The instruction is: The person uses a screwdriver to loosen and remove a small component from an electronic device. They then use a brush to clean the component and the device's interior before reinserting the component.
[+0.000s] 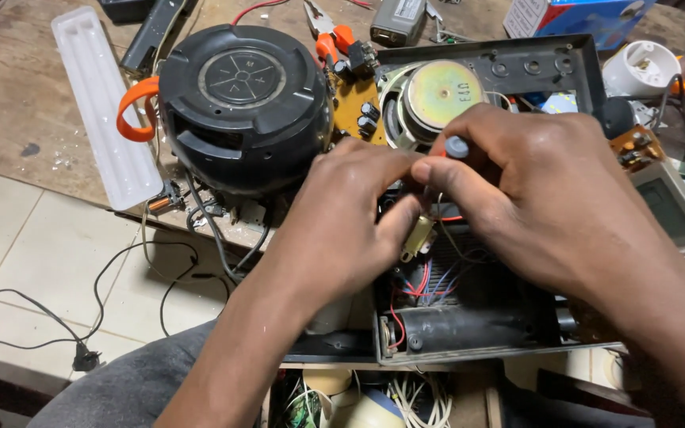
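At the left, the left hand [334, 222] pinches a small cream-coloured component [418, 236] over the open black device case [469, 317]; its long axis tilts from near-left to far-right. To the right, the right hand [533, 190] closes around a grey-capped tool [457, 147] whose shaft and tip are hidden by the fingers.

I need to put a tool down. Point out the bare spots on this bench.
Bare wood lies left of the white tray, toward the bench's edge. Around the black round housing, speaker and both hands it is crowded.
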